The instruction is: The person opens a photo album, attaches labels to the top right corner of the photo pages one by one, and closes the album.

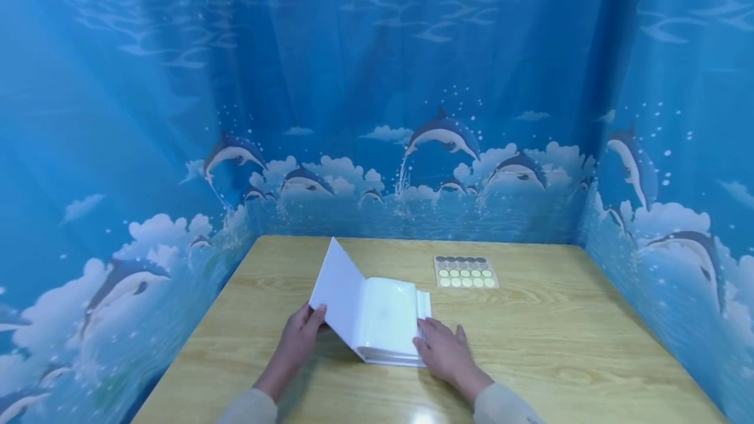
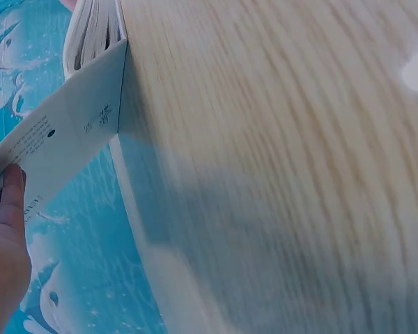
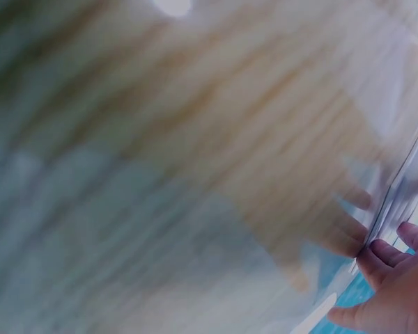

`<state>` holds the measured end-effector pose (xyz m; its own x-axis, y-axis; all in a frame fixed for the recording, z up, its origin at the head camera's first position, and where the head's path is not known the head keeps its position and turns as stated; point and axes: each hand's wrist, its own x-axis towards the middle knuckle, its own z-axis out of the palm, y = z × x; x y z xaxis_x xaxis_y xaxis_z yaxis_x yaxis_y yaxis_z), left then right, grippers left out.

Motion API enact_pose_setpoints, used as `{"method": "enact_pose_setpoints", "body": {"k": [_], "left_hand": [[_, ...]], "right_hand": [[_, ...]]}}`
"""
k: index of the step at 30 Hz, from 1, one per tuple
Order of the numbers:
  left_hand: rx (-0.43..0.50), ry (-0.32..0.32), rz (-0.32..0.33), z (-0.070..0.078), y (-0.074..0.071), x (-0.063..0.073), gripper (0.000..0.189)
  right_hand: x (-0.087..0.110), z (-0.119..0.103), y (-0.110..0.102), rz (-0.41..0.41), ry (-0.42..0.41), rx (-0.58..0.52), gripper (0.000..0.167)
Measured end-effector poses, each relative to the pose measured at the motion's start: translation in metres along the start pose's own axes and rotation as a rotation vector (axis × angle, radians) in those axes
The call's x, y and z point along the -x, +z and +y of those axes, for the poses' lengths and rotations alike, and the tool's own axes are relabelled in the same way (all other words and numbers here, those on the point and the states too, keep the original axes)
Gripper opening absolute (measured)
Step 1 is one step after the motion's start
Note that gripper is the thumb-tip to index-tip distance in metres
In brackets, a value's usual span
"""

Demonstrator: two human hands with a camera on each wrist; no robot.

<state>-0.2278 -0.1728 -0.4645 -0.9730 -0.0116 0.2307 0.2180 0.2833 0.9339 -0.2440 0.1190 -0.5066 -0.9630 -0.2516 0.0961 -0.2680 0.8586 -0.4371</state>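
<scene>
Left hand (image 1: 299,334) pinches the cover (image 1: 338,290) at 10 o'clock, apparently to prop it up; right hand (image 1: 448,350), fingers extended, touches the book (image 1: 389,316) at 4 o'clock, likely steadying it.

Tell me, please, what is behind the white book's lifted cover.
The left hand holds the cover with fingers behind it; the left wrist view shows dark print on its outer side. In the head view, it covers those fingertips and part of the table.
</scene>
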Motion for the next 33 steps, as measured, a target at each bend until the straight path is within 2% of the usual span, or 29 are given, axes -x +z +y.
{"method": "enact_pose_setpoints", "body": {"k": [5,8,11,14,19,23,26,33], "left_hand": [[0.049,-0.081,0.055,-0.003,-0.008,-0.004,0.042],[0.086,-0.133,0.079,-0.002,-0.015,-0.005,0.049],[0.148,-0.144,0.084,-0.002,-0.021,-0.005,0.057],[0.181,-0.124,0.087,-0.004,-0.024,-0.004,0.061],[0.183,-0.104,0.093,-0.008,-0.027,-0.004,0.062],[0.123,-0.116,0.096,-0.011,-0.027,-0.004,0.060],[0.038,-0.130,0.087,-0.017,-0.027,-0.003,0.059],[-0.153,-0.210,0.078,-0.030,-0.029,-0.002,0.061]], "right_hand": [[0.000,0.001,-0.001,-0.012,0.016,0.011,0.051],[0.000,0.002,-0.002,-0.016,0.027,0.016,0.050],[0.000,0.003,-0.002,-0.017,0.033,0.018,0.050],[0.000,0.003,-0.002,-0.015,0.032,0.022,0.050],[0.000,0.003,-0.001,-0.011,0.026,0.044,0.050],[0.001,0.003,-0.005,-0.001,0.032,0.052,0.048],[0.002,0.006,-0.008,0.010,0.044,0.050,0.047],[0.003,0.012,-0.007,0.001,0.055,0.056,0.048]]}}
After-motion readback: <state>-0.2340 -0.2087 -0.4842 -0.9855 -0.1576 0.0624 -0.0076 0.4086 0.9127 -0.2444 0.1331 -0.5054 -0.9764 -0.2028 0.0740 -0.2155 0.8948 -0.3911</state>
